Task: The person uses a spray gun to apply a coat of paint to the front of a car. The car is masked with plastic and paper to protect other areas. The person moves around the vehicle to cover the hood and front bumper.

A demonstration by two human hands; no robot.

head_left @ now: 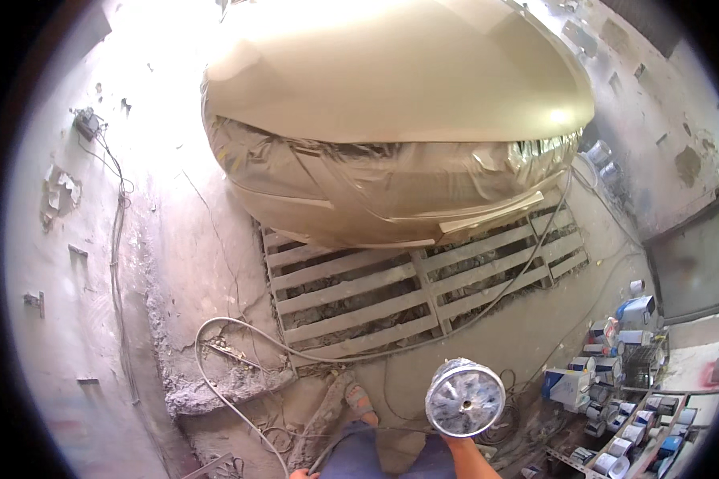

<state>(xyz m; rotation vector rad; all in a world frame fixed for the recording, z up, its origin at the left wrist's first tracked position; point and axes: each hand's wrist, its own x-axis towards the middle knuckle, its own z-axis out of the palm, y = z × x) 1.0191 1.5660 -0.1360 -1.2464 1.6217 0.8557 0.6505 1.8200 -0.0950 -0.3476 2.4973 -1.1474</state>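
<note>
**Spray gun raised before the masked car**

Ahead of you sits the car (pixel 399 72), its beige hood glossy under strong light and its front end wrapped in masking film and tape strips (pixel 391 188). Under its nose lies the slatted floor grate (pixel 407 287), dusty and grey, set into the cracked concrete floor (pixel 192 239). To your right, shelves of paint cans and boxes (pixel 623 383) crowd the corner by the wall.

A pale hose (pixel 216 383) loops over the floor from the grate's left corner down toward your legs. Your right forearm comes up from the lower edge, and your right hand (pixel 454 439) carries the spray gun's round, foil-covered cup (pixel 465 397), held just below the grate and well apart from the car; the cup hides your fingers, so you cannot tell how they close. Only the tip of your left hand (pixel 299 474) shows at the bottom edge, beside the hose; its grip cannot be told either.
</note>
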